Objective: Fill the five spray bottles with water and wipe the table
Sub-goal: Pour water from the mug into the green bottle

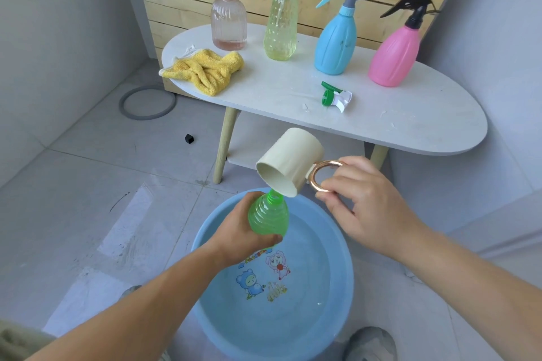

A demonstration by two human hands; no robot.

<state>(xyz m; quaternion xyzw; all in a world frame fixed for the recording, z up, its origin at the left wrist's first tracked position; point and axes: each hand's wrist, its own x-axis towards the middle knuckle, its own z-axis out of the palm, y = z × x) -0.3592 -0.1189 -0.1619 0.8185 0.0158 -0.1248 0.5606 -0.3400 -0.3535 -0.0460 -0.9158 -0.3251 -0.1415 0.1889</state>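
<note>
1. I see the left hand (243,231) wrapped around the lower body of the green bottle (268,215), fingers curled on its near side. The bottle has no spray head and is tilted, its open neck pointing far and right.
2. The right hand (360,199) pinches the copper ring handle (322,174) of the cream cup (290,161) between thumb and fingers.
3. The cup is tipped with its mouth down and to the left. Its lower rim sits at the bottle neck. I cannot tell whether water is running.
4. Both containers are held above the blue basin (347,287) on the floor. The basin holds clear water, and cartoon prints show through on its bottom.
5. The white table (410,114) stands on the far side of the basin. Water drops lie on its top.
6. Four capped bottles stand upright in a row on the table, from left to right:
   - clear pink bottle (228,23)
   - yellow-green bottle (280,29)
   - blue bottle (335,41)
   - pink bottle (394,58)
7. I cannot read the fill level of the blue and pink bottles; their walls are opaque.
8. A green and white spray head (335,97) lies on its side on the table, near the blue bottle.
9. A crumpled yellow cloth (205,70) lies at the table's left end.
</note>
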